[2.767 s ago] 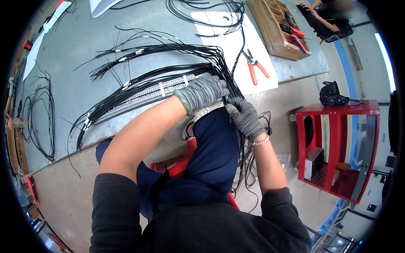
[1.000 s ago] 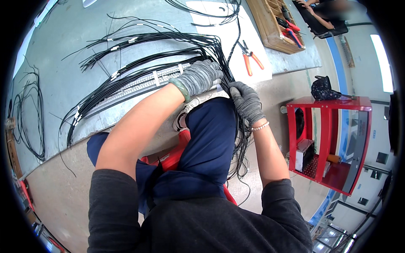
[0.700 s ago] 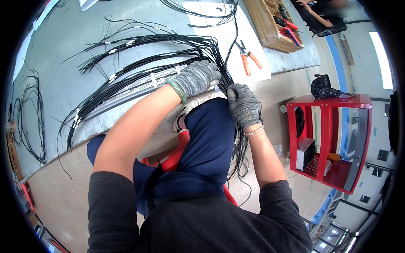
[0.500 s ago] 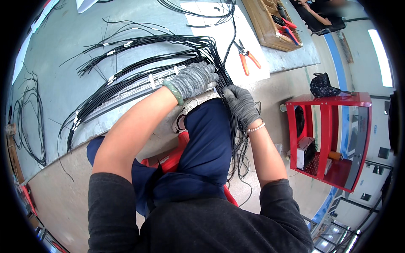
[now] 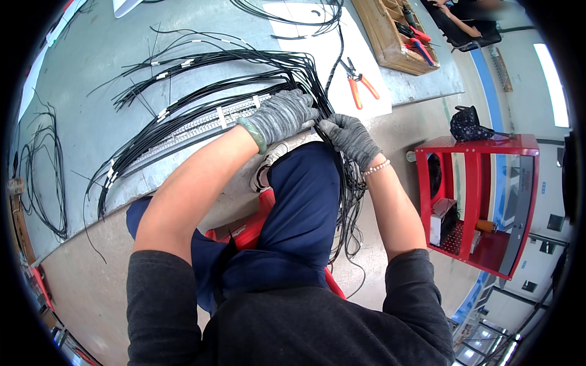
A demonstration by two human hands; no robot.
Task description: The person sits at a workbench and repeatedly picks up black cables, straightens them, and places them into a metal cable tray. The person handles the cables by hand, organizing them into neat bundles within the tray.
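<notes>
A thick bundle of black wires (image 5: 244,56) fans out leftward over the metal table, with white labels near the ends. It bends at the table's front edge and hangs down beside my right leg. My left hand (image 5: 285,114), in a grey knitted glove, is closed around the bundle at the bend, next to a light slotted strip (image 5: 201,127) lying under the wires. Just right of it, my gloved right hand (image 5: 351,139) pinches the bundle at the edge. Its fingertips are pressed together on the wires; exactly which strands they hold is hidden.
Orange-handled wire strippers (image 5: 360,85) lie on white paper (image 5: 378,100). Behind them stands a wooden box (image 5: 390,55) of tools. A red cart (image 5: 473,201) carrying a dark bag (image 5: 469,125) is at right. Coiled wires (image 5: 58,183) lie at far left. Another person (image 5: 458,21) sits at far right.
My right hand has shifted slightly up and toward my left hand along the wire bundle, and its wrist has turned a little. My left hand stays nearly in place.
</notes>
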